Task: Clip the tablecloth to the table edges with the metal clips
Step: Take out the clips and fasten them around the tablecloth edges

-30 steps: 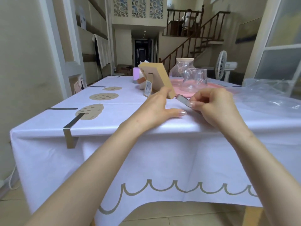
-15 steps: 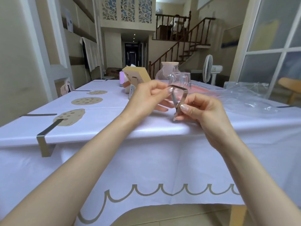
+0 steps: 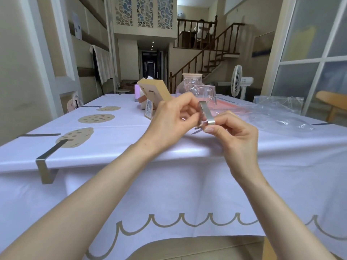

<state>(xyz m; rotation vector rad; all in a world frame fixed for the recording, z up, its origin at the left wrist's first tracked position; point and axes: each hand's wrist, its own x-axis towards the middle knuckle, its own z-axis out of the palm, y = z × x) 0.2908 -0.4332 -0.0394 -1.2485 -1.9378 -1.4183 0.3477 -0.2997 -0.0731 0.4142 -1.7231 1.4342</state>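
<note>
Now: metal clip (image 3: 206,114) held in the air, pinched by both hands. Left hand (image 3: 171,117) takes the far part, right hand (image 3: 235,132) the near end. Long axis runs away from the person. Near edge of tablecloth (image 3: 187,184) lies below, towards the body, right hand closer to it. Fitted clip (image 3: 46,164) grips that edge at left. Glass jug (image 3: 205,93) and plastic bag (image 3: 277,113) sit on the table; fan (image 3: 237,81) and staircase (image 3: 206,59) beyond.

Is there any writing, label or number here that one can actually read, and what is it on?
Nothing can be read.
White tag on the wooden frame: barcode-like print, too small.
Pink mat: dark lettering along its far edge, blurred.
Papers on the left wall: too blurred.
</note>
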